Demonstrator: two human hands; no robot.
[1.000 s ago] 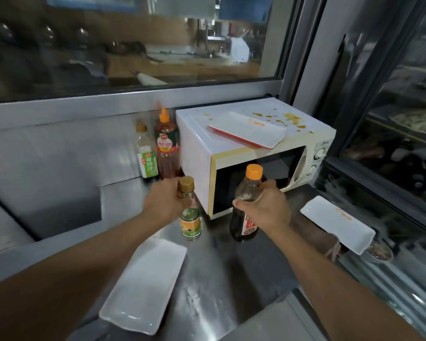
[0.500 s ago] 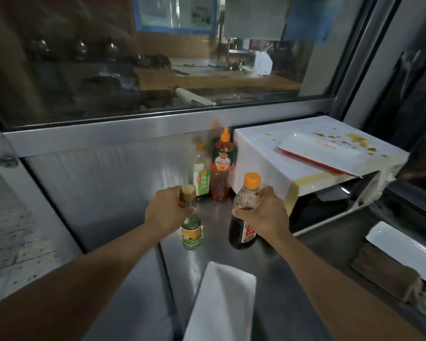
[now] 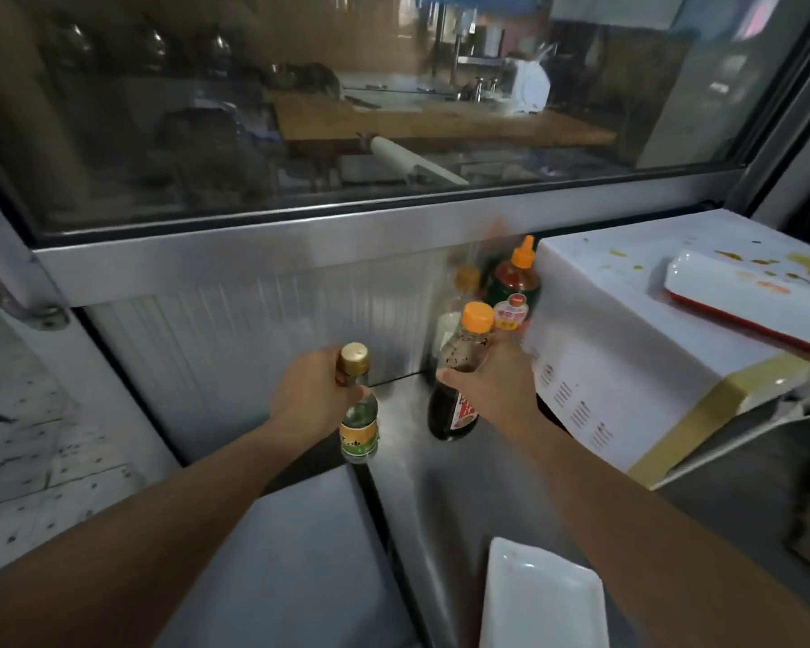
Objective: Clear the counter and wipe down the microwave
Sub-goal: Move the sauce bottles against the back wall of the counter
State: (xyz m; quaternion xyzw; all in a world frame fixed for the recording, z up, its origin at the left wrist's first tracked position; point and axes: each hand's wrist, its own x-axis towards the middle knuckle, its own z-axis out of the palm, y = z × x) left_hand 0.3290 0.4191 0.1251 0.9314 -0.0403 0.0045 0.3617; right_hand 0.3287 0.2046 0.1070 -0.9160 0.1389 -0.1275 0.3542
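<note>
Gripping a small green bottle (image 3: 359,416) with a gold cap just below its neck, the left hand (image 3: 312,395) holds it upright near the left edge of the steel counter (image 3: 422,498). The right hand (image 3: 492,390) is curled round the shoulder of a dark sauce bottle (image 3: 457,381) with an orange cap, which stands or hangs just beside the green one; whether either bottle's base touches the counter cannot be told. Behind them, against the steel back wall, stand a red bottle (image 3: 515,287) with an orange nozzle and a paler bottle (image 3: 459,292), both blurred. The microwave (image 3: 627,367) sits just right of the right hand, its white top spotted with yellowish spills, and a white tray (image 3: 744,292) with a red underside lies on it. Another white tray (image 3: 541,600) lies on the counter at the near edge, between the forearms.
</note>
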